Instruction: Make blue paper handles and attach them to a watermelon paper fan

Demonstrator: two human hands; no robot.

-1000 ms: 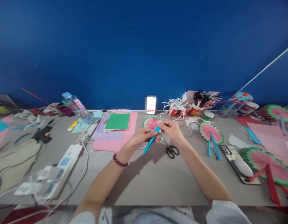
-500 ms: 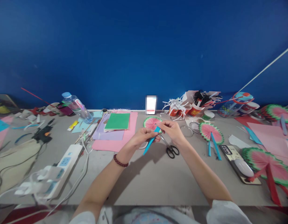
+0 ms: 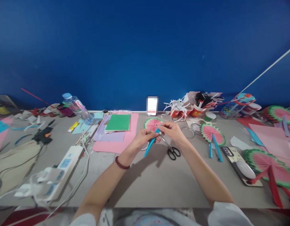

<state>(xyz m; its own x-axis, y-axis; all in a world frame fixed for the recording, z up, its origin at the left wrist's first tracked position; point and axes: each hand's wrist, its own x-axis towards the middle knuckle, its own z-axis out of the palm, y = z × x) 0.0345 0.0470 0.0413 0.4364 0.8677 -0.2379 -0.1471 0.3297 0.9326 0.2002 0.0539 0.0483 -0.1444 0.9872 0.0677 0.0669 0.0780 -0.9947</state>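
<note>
My hands barely shifted since a second ago, left hand (image 3: 142, 138) grip closed around the blue paper stick (image 3: 149, 147), right hand (image 3: 173, 131) pinching its upper end, watermelon paper fan (image 3: 152, 123) just behind, scissors (image 3: 171, 150) beside my right wrist on the worktop (image 3: 147, 179).

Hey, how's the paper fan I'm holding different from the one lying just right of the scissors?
The held fan is gripped by the left hand and right hand; the lying fan rests untouched on the table. The held fan shows one blue stick; the lying fan has two, splayed apart. Hands hide part of the held fan; the lying fan shows fully. Both are pink pleated discs with green rims.
</note>
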